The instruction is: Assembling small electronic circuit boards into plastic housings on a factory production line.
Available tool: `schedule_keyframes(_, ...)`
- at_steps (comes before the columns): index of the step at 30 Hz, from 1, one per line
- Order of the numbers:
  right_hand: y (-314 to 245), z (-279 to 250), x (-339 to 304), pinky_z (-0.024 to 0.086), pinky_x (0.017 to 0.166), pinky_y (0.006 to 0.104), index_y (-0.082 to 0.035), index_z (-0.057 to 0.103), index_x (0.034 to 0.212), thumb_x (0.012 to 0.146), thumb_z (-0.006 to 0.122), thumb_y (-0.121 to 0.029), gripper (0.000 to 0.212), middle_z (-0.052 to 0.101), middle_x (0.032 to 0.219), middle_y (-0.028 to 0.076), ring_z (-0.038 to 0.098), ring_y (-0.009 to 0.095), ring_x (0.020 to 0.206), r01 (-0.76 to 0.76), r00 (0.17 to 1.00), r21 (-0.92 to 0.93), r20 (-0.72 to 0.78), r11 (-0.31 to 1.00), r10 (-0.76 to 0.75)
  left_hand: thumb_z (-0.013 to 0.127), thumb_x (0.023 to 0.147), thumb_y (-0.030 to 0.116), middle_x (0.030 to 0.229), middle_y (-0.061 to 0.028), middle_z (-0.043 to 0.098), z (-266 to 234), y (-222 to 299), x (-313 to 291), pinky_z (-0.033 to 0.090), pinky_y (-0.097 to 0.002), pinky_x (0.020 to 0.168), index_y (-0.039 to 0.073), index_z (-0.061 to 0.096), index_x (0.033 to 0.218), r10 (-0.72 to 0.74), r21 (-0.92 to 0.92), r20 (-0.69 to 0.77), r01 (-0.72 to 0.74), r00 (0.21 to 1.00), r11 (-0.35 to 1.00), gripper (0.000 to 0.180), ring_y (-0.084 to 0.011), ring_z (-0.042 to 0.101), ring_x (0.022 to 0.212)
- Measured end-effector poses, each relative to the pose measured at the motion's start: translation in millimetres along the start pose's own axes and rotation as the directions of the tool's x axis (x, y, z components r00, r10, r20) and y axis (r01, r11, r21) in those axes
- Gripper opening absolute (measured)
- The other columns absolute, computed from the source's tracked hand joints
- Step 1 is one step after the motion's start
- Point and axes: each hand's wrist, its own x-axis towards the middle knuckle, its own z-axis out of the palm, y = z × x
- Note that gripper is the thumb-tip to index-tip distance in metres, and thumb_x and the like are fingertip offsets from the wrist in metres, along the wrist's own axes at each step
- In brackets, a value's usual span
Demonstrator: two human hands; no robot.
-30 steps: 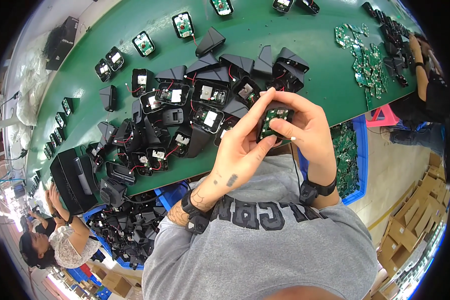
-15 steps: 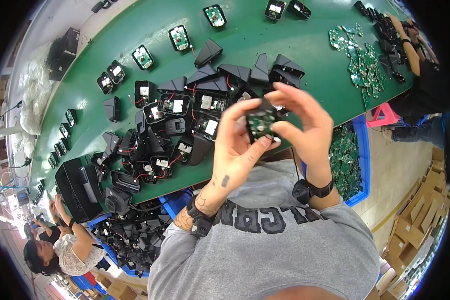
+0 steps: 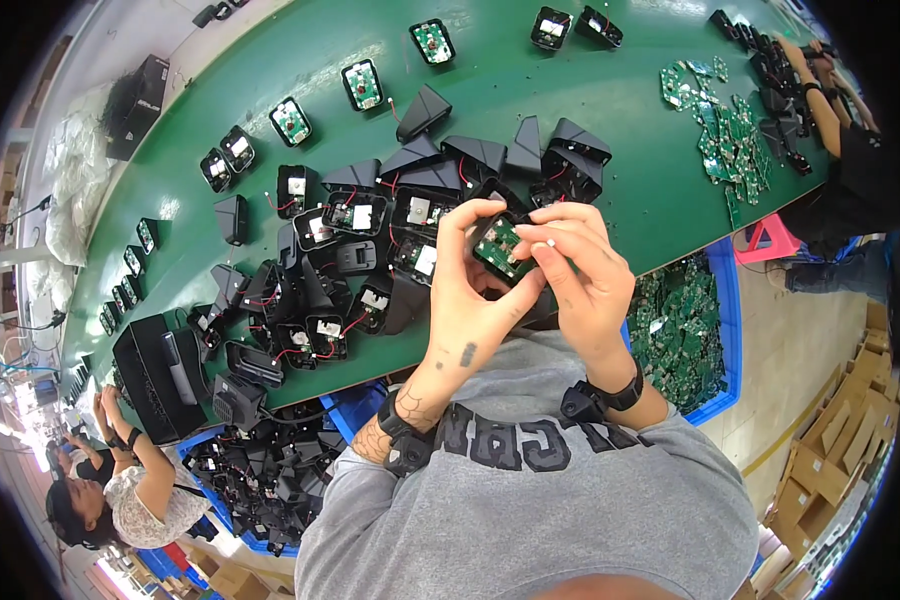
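My left hand (image 3: 462, 312) is closed round a small black plastic housing (image 3: 481, 271), its thumb along the lower edge and fingers curled over the far side. A green circuit board (image 3: 499, 246) lies in the open face of that housing. Close against its right side, my right hand (image 3: 592, 305) has thumb and fingertips pinched together. Between these fingers shows a tiny white piece that looks like a plug (image 3: 551, 243); whether a wire runs from it is hidden. Just beyond my hands stand more black housings (image 3: 417, 208), some open with red wires and white plugs.
A blue bin (image 3: 733, 345) of green boards stands at the right, another (image 3: 215, 500) of black parts lower left. Loose boards (image 3: 735, 150) lie on the green table (image 3: 610, 100). Board-fitted housings (image 3: 363, 85) are spaced along the far side. Other people (image 3: 160, 495) work at both ends.
My right hand has come down and left, its spread fingers closing into a pinch at the board. The housing in my left hand has tilted, so the board's face shows more clearly.
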Motion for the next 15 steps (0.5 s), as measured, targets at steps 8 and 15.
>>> schedule_keyframes(8,-3.1,-16.2,8.6,0.036,0.102,0.0512,-0.002,0.064,0.083,0.089,0.052,-0.008,0.015,0.065,0.085,0.008,0.056,0.031,0.105,0.130,0.963,0.043,0.234,0.991,-0.136,0.067,0.081,-0.001,0.105,-0.0082,0.058,-14.8,18.1,0.9,0.054,-0.0231,0.066,0.009,0.036,0.126,-0.170,-0.232,0.173,0.208,0.970,0.950,0.056,-0.0124,0.064,0.089)
schedule_keyframes(15,-14.4,-20.6,16.5,0.036,0.101,0.0472,0.000,0.058,0.066,0.068,0.059,-0.006,0.006,0.055,0.124,0.014,0.044,0.037,0.123,0.155,0.948,-0.075,0.292,0.985,-0.127,0.056,0.084,-0.006,0.116,-0.0168,0.058,-15.9,19.0,-1.9,0.060,-0.0295,0.069,0.007,0.036,0.120,-0.141,-0.366,0.129,0.179,0.982,0.913,0.043,-0.0211,0.064,0.096)
